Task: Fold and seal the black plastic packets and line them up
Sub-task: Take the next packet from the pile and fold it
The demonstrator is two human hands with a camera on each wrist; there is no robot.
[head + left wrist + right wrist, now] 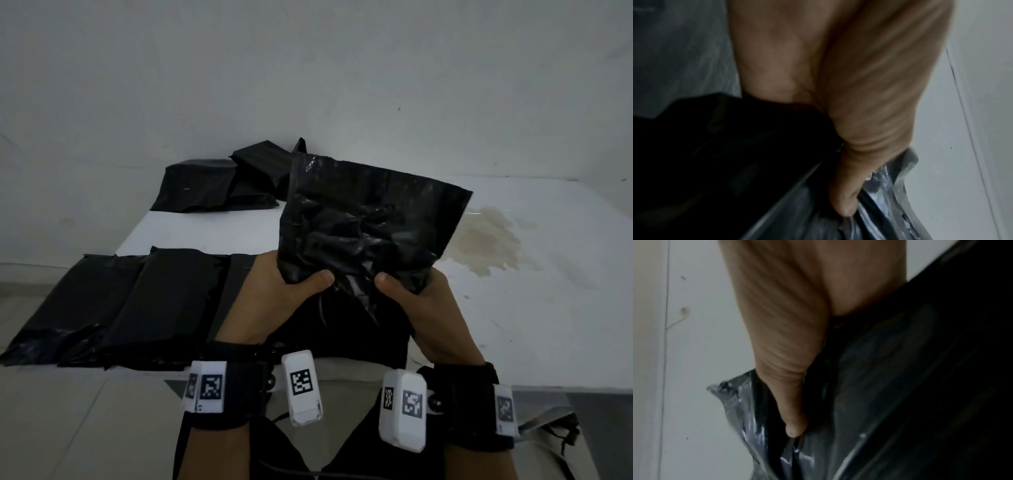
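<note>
Both hands, left (274, 294) and right (421, 301), hold a crumpled packet (366, 222) upright above the tabletop (513, 325), each grip pinching a lower corner, likely to settle its contents before folding. Finished packets (137, 308) lie in a row at left; a pile (219, 185) waits behind.

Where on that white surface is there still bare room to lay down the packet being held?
Bare patches: the strip between the far pile of packets and the near row of packets, and the right side around the brownish stain. The near left is crowded by that row. Both the left hand and right hand grip the held packet.
</note>
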